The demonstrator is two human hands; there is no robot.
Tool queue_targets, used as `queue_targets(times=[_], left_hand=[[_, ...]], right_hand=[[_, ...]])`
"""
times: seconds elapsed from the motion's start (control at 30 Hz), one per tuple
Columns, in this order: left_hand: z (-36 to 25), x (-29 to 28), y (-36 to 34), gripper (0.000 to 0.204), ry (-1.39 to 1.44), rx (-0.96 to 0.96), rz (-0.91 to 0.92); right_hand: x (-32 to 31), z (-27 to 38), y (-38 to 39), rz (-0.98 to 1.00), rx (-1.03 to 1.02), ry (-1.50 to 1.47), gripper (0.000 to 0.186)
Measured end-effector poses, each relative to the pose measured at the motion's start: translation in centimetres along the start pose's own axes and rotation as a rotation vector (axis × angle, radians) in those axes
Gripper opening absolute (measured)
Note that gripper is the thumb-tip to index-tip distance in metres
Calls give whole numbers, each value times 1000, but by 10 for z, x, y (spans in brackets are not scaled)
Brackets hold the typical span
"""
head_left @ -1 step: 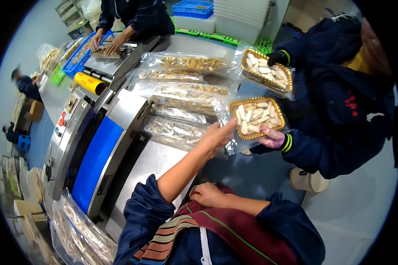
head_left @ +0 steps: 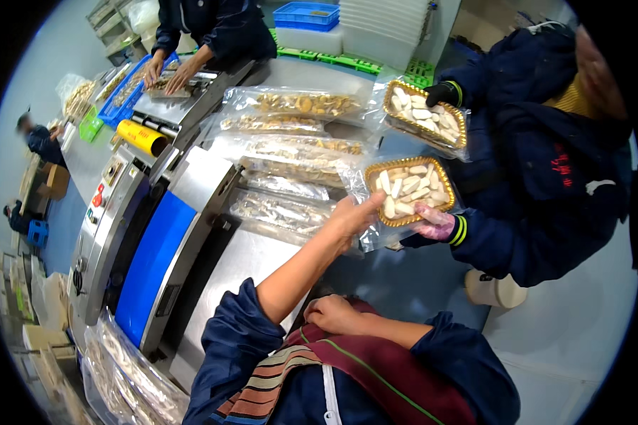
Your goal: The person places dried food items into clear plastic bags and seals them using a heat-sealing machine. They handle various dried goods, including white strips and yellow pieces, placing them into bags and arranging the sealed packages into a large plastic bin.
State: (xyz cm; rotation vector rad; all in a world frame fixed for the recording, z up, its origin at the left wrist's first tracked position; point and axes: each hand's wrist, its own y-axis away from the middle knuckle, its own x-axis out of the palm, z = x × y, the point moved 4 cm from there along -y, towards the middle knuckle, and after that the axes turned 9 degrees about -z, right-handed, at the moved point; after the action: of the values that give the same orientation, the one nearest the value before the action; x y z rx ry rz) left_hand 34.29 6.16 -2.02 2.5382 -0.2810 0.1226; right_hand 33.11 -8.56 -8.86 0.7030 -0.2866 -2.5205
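My left hand (head_left: pixel 354 216) reaches forward over the steel machine top, its fingers closed on the edge of a clear bag holding a gold tray of white pieces (head_left: pixel 411 190). A co-worker in a dark blue jacket supports the same tray from below with a pink-gloved hand (head_left: pixel 436 223). That person's black-gloved hand (head_left: pixel 443 92) holds up a second bagged gold tray (head_left: pixel 425 113). My right hand (head_left: pixel 333 312) rests curled in a fist against my chest, above a striped scarf.
Several sealed bags of food (head_left: pixel 290 134) lie in rows on the steel bed of a sealing machine with a blue panel (head_left: pixel 152 262) and a yellow roll (head_left: pixel 142 137). Another person (head_left: pixel 184 71) works at its far end. A blue crate (head_left: pixel 305 14) stands behind.
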Motion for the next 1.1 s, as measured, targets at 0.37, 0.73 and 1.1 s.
queue_targets(times=[0.37,0.73,1.1], left_hand=[[13,2,-30,24,-202,360,-173],[119,-142,93,21,-291,183,-223],[160,-283,366,26,-245,454,-1784]], right_hand=[[1,6,-4,-26,-87,-4,22],[39,23,-26,288,-170,248,24],[115,59,-23,666,-202,254,20]])
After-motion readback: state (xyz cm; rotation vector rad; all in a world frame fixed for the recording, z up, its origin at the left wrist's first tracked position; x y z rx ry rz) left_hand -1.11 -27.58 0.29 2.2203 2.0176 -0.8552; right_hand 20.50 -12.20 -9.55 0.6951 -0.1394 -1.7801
